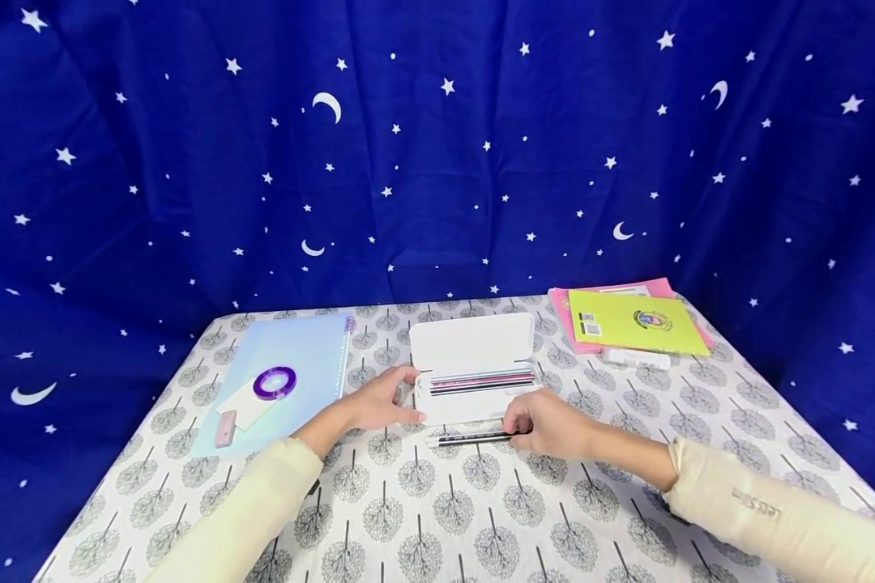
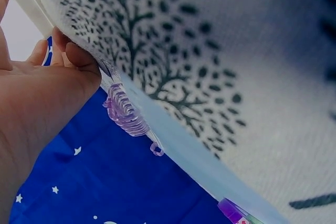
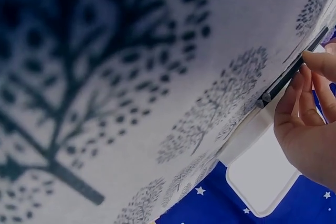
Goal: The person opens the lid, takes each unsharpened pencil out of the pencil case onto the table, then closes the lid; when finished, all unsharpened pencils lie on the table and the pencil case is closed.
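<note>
A white pencil case (image 1: 472, 340) lies open mid-table, its lid tipped back. Several pencils (image 1: 481, 380), dark, red and bluish, lie side by side in its tray. My left hand (image 1: 379, 401) is at the case's left end, fingertips and thumb tip right at the tray's edge. Just in front of the case, my right hand (image 1: 554, 423) pinches two black pencils (image 1: 474, 439) near their right ends, close over the tablecloth. The right wrist view shows the blunt ends of both black pencils (image 3: 265, 99) sticking out past the thumb and fingers.
To the left lies a light blue spiral notebook (image 1: 302, 340) bearing a purple ring of tape (image 1: 274, 383), a pale sheet (image 1: 244, 406) and a pink eraser (image 1: 225, 429). At the back right, a yellow notebook (image 1: 620, 324) overlaps a pink one (image 1: 563, 312); a white tube (image 1: 636, 358) lies before them.
</note>
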Demonstrator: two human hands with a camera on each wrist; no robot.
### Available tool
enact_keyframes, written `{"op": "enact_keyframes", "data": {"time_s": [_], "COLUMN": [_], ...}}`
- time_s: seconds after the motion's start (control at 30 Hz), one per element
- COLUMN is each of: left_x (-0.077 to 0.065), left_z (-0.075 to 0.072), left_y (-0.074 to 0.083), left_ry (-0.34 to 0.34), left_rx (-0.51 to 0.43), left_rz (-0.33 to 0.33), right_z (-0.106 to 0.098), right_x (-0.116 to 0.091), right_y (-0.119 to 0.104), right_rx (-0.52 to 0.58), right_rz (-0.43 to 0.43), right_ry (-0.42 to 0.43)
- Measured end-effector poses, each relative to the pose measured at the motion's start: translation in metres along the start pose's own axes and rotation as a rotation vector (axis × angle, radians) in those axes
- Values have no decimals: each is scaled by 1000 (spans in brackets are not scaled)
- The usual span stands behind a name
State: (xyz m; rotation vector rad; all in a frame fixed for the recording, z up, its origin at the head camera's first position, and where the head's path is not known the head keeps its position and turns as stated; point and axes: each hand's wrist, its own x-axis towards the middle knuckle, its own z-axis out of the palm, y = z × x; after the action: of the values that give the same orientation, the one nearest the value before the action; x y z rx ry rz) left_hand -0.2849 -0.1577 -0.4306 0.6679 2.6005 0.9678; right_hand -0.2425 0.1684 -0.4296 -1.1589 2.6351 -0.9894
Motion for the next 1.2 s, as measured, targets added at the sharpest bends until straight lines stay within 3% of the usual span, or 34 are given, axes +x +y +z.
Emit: {"op": "enact_keyframes", "data": {"time_s": [0.67,1.0,1.2], "left_x": [0,1,0], "left_z": [-1,-2,-1], "left_y": [0,-1,0], "left_ry": [1,4,7], "left_rx": [3,6,2], "left_rz": [3,1,-2], "right_z": [-9,-18,-23], "right_x": [-2,11,21], "right_y": [6,4,7], "right_rx": [47,-43,-52], "right_rz": [6,-54,-41], "right_ry": [-4,80,79]}}
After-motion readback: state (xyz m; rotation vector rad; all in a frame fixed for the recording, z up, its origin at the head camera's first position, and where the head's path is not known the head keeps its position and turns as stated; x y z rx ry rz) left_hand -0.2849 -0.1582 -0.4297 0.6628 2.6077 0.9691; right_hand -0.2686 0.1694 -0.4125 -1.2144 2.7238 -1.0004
